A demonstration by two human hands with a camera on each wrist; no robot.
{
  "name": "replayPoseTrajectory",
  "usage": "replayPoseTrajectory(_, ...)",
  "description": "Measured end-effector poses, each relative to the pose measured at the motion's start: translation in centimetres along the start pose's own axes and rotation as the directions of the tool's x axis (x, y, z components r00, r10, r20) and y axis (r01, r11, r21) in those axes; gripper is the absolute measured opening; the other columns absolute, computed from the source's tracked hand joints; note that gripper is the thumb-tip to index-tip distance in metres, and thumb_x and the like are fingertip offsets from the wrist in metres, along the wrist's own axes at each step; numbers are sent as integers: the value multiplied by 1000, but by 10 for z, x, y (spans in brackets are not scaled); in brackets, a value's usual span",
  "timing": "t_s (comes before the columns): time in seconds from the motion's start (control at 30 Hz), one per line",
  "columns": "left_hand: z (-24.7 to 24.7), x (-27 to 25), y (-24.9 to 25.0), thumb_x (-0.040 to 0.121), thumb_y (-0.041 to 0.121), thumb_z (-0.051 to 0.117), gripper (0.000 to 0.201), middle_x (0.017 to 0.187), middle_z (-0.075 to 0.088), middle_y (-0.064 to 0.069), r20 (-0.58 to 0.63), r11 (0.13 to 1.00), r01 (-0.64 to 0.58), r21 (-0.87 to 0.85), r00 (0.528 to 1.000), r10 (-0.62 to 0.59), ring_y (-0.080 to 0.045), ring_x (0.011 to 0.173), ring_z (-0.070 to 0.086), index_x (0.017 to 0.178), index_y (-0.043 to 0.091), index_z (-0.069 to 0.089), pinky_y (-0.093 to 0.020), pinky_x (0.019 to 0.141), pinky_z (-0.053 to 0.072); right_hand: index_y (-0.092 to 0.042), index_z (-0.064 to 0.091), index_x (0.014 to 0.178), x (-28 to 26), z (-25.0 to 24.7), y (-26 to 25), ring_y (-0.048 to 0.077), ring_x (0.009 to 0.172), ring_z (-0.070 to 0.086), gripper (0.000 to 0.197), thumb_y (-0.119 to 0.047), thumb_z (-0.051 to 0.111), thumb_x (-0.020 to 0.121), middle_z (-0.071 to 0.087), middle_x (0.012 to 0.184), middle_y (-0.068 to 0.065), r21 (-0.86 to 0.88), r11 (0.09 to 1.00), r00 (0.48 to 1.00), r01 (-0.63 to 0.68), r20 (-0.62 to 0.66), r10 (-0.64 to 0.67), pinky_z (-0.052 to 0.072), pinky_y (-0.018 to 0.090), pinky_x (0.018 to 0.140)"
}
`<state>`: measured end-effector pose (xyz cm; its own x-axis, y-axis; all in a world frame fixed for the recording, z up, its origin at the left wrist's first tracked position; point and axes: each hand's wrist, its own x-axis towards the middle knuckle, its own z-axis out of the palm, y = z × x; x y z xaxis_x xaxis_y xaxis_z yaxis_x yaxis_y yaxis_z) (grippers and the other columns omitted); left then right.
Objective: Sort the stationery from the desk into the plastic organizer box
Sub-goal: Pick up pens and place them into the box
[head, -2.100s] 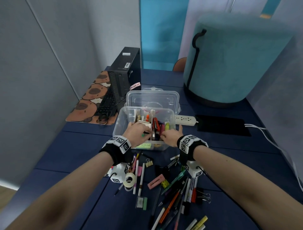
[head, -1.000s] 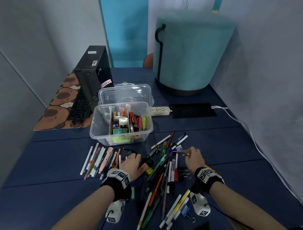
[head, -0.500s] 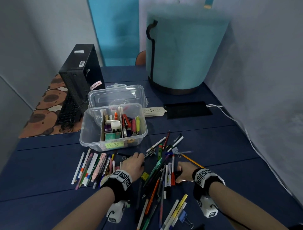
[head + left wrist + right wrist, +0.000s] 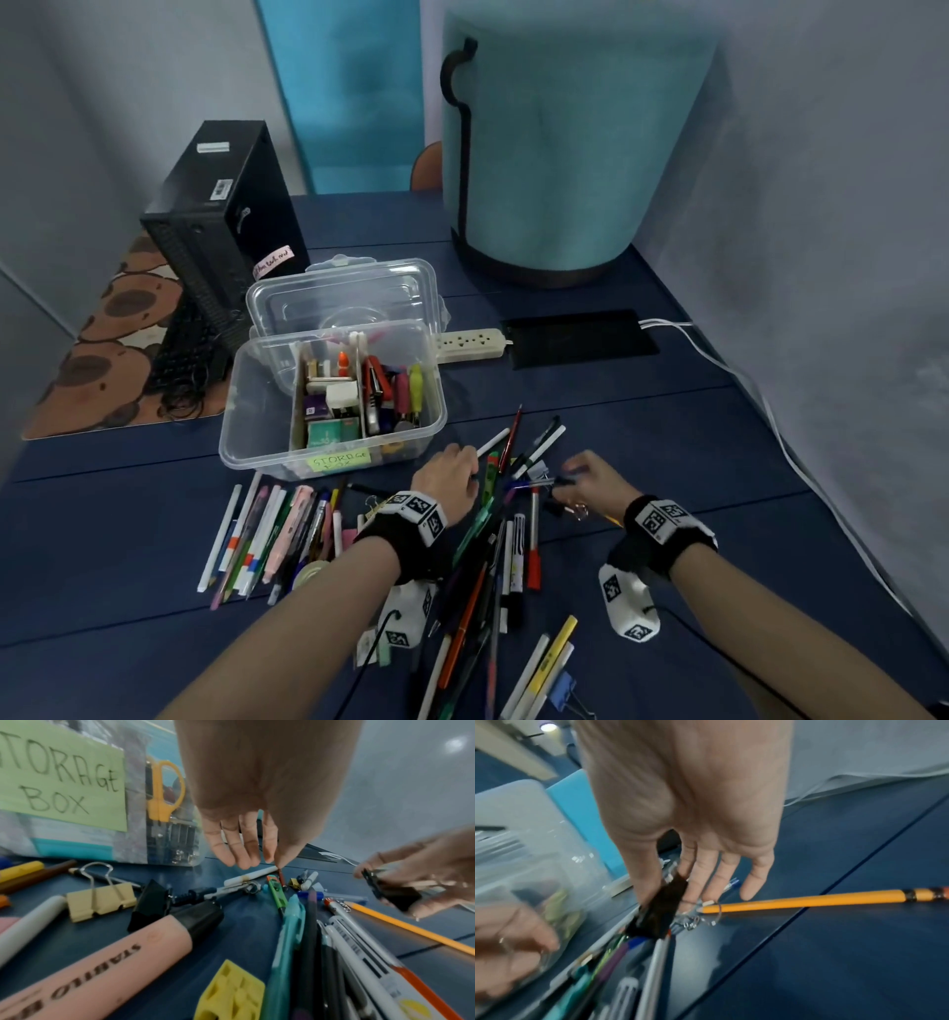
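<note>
Since half a second ago the right hand (image 4: 590, 483) has lifted off the surface (image 4: 667, 462) with a black binder clip (image 4: 658, 912) and drawn nearer the left hand (image 4: 449, 480), which has slid forward to the far end of the pen pile (image 4: 493, 555).

The right hand's thumb and fingers (image 4: 700, 880) are clamped on the black binder clip, its wire handles hanging below the fingertips; the little finger stands apart from the clip. A yellow pencil (image 4: 808, 901) lies on the surface just beneath and to the right of those fingers.

The left hand hovers low, its fingers (image 4: 239, 845) straight and slightly apart, holding nothing; the tips are just above a white pen (image 4: 250, 877) and the tip of a thin red-brown pencil (image 4: 282, 880). Behind the left fingers lie a cream binder clip (image 4: 100, 901), a pink highlighter (image 4: 102, 965) and a yellow sharpener (image 4: 231, 994).

The plastic organizer box (image 4: 334, 401) stands open just ahead and left of the left fingers, a green "STORAGE BOX" note (image 4: 339, 460) on its near wall, stationery already in its compartments. A row of pens and pencils (image 4: 267, 534) lies left of the left wrist.
</note>
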<state>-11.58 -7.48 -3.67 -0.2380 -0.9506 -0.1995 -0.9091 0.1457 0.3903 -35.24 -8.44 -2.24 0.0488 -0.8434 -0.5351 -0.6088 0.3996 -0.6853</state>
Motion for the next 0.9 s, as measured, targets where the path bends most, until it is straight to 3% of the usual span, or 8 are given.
replayPoseTrajectory(0.07,1,8,3,93,26,49,20,114,51,-5,-4,999,3,35,1000,-3,-25,108,50,110,16,51,-38,88,43,-6,53,109,7,-3,-7,18,66,51,20,-1,54,89,54,92,8,292,955,998,-48,-34,61,44,26,52)
replayPoseTrajectory(0.17,3,17,11,93,30,49,26,118,52,-6,4,988,11,156,1000,-11,-26,114,47,115,16,54,-39,95,40,-10,57,79,20,-8,-19,19,68,53,15,1,49,87,54,83,8,487,868,978,-99,-113,175,48,30,61)
replayPoseTrajectory(0.3,9,25,18,93,36,49,33,120,55,-7,25,964,48,263,998,-57,-27,117,47,117,16,57,-41,97,37,-17,56,72,42,-4,-24,21,72,55,17,-22,63,86,58,78,5,47,994,980,-97,-171,104,44,29,64)
replayPoseTrajectory(0.43,16,31,22,90,46,53,43,121,57,-8,104,938,105,331,984,-147,-29,117,50,118,14,57,-42,99,33,-14,59,93,53,11,-29,26,97,62,17,-28,64,85,65,103,7,-388,917,993,-92,-107,54,52,34,81)
replayPoseTrajectory(0.57,20,33,22,90,45,54,42,123,57,-8,166,937,177,301,958,-235,-30,118,49,118,14,57,-42,99,31,-14,57,99,56,18,-28,27,97,63,33,-30,74,76,63,105,7,-366,922,992,-128,-57,115,55,37,81)
replayPoseTrajectory(0.7,12,24,19,90,39,51,37,122,54,-8,88,959,236,159,964,-252,-28,117,49,116,12,55,-39,98,35,-18,51,92,52,23,-28,23,89,60,33,-34,74,75,57,96,2,-374,920,994,-112,-52,99,49,30,69)
replayPoseTrajectory(0.8,0,8,18,94,36,48,28,116,53,-7,-19,986,164,-20,986,-164,-26,111,51,108,12,51,-36,90,42,-23,43,79,51,28,-27,22,84,56,30,-32,71,74,58,98,5,-433,896,995,-100,-51,87,39,27,58)
replayPoseTrajectory(0.9,-31,-15,24,97,37,46,22,99,57,-4,-177,993,23,-117,983,-43,-25,93,57,97,15,44,-36,74,45,-19,42,93,50,32,-28,25,91,53,31,-35,64,78,52,107,8,-495,865,997,-76,-41,64,42,31,72)
